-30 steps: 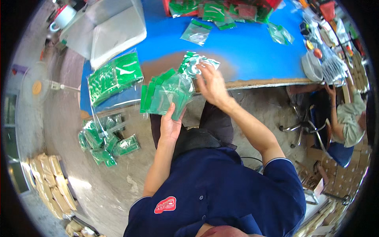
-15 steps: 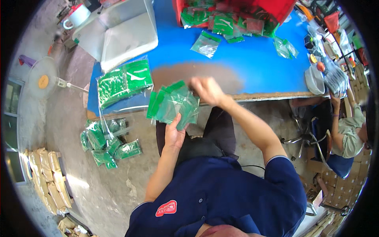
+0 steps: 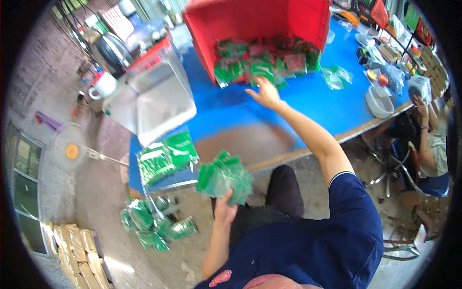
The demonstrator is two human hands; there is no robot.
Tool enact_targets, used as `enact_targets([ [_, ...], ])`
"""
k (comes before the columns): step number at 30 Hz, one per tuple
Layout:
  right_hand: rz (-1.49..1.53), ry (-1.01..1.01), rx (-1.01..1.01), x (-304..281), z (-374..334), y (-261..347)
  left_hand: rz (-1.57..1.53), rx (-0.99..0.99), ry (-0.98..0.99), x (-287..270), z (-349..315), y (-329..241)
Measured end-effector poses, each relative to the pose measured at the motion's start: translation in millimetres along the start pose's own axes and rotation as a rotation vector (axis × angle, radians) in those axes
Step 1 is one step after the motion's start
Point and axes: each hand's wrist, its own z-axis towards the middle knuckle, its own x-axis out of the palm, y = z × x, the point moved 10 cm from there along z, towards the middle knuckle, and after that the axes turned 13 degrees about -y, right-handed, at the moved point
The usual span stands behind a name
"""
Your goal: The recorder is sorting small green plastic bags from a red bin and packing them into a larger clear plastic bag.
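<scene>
Left hand [image 3: 225, 209] – fingers gripping fanned green packets [image 3: 222, 179] near the counter [image 3: 315, 115] edge. Right hand [image 3: 267, 95] – fingers spread at loose packets [image 3: 236, 65] in the red bin [image 3: 202, 41], contact unclear.

White mug [image 3: 105, 87], orange-centred fan [image 3: 72, 151], brown packages [image 3: 79, 255] lower left, translucent tub [image 3: 379, 104] right.

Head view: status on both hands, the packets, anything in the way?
Left hand holding fanned green packets. Right hand open at the mouth of the red bin, by the bagged pile, contact unclear. Nothing visible blocking it.
</scene>
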Motion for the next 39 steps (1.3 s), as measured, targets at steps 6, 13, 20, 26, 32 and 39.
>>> enact_targets([
  [6, -0.477, 0.221, -0.004, 22, 56, -142, 0.045, -0.130, -0.031, 2, -11, 37],
  [13, -0.268, 0.102, -0.226, 31, -5, -70, 0.055, -0.167, -0.001, -6, -29, 35],
  [20, -0.090, 0.453, -0.412, -14, -92, 9, 0.008, -0.130, 0.021, 2, -17, 22],
  [26, -0.090, 0.495, -0.682, -38, -124, 47, 0.084, -0.044, 0.051, 18, -16, 17],
  [32, 0.124, 1.018, 0.274, -86, -141, 96, 0.772, 0.394, 0.202, 79, -43, -46],
  [39, 0.388, 1.404, 0.420, -49, -198, 112, 0.743, 0.450, 0.409, 86, -36, -36],
])
